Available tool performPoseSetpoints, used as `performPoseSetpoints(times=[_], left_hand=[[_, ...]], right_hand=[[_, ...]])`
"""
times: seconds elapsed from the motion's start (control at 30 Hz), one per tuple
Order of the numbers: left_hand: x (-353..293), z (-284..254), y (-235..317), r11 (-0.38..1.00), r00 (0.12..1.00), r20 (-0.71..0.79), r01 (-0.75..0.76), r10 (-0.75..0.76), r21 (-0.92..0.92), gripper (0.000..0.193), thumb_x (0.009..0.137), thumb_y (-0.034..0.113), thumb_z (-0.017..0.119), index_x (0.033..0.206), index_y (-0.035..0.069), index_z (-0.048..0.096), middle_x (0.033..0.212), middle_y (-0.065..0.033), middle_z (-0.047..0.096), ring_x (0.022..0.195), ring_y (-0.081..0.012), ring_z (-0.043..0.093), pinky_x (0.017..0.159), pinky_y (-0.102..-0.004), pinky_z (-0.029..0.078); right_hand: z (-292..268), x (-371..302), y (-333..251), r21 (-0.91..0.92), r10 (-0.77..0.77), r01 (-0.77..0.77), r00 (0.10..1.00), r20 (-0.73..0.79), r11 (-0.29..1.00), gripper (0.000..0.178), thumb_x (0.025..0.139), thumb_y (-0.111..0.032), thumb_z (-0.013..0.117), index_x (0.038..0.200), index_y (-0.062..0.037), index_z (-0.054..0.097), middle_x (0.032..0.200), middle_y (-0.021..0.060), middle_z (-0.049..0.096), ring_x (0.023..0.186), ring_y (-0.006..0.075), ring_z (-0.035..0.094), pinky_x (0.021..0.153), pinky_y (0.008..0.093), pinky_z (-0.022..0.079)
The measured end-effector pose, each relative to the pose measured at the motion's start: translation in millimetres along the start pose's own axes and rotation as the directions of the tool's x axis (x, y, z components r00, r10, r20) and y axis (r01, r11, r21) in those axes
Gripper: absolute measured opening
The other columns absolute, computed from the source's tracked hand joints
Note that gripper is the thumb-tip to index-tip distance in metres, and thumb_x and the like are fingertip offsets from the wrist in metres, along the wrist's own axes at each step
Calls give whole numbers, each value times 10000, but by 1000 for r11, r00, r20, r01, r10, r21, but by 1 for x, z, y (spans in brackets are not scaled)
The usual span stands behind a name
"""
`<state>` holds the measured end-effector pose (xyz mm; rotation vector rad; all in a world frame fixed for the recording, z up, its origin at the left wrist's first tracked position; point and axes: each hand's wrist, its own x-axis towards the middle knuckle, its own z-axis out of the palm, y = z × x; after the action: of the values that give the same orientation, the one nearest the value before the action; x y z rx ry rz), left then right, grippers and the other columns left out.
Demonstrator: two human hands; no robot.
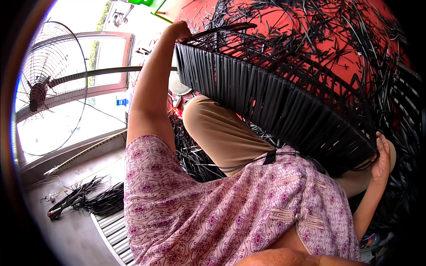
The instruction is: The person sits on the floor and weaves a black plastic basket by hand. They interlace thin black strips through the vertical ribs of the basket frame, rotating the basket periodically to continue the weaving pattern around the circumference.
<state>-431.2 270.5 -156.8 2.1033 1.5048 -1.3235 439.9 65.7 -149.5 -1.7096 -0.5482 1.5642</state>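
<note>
A long black woven frame [266, 95], wrapped in flat plastic strips, lies slanting across my lap. Its solid wrapped side faces me, and crossing strips show behind its upper edge. My left hand [179, 31] is closed at the frame's far left corner, its fingertips partly hidden. A few longer black strips [230, 29] run to the right from beside that hand. At the near right end, my right hand [380, 157] grips the frame's corner, fingers upward along the edge.
Loose black strips [310, 20] litter the red floor [339, 68] ahead. A wire-caged fan [53, 86] stands at the left by the window. Bundled black strips [104, 198] lie on the left beside a slatted light panel [116, 235]. A green plastic piece [148, 3] is at the top.
</note>
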Motion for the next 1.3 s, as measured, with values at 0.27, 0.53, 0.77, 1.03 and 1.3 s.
performPoseSetpoints(times=[0.27,0.53,0.77,1.03,1.3], left_hand=[[-33,-62,76,650,857,27,410,-515,-640,320,695,336,812,680,34,708,601,-59,637,515,-170,577,508,-350,467],[-9,-53,91,670,765,0,565,-645,-481,486,589,400,835,873,18,738,872,-152,731,758,-246,693,736,-373,567],[-27,-60,78,736,888,-3,379,-459,-561,475,855,525,675,760,62,711,673,-80,671,628,-186,626,650,-352,511],[-30,-32,54,-211,858,53,-65,-510,-975,125,875,63,706,780,-11,675,753,-113,685,677,-176,670,614,-268,566],[-20,90,-92,-404,540,177,-337,-823,-851,110,895,124,675,803,64,666,698,-71,666,622,-157,657,556,-271,530]], right_hand=[[-24,4,8,15,8,-10,994,112,1000,289,931,-188,707,1202,-105,647,951,-86,659,633,-15,533,466,133,317],[-9,-2,5,26,10,-11,999,36,1000,253,927,-183,710,1163,-108,654,854,-85,644,545,-8,471,446,144,299],[-11,0,7,33,5,-5,1000,14,999,269,935,-175,695,1190,-100,654,894,-78,661,607,-1,527,458,146,332],[-34,3,20,161,-8,-10,994,113,987,408,985,-171,614,1356,-10,561,1307,34,615,1196,142,577,1035,274,435],[9,-33,8,137,-144,130,984,101,982,526,974,-217,604,1439,-9,473,1346,43,581,1047,76,600,681,162,459]])
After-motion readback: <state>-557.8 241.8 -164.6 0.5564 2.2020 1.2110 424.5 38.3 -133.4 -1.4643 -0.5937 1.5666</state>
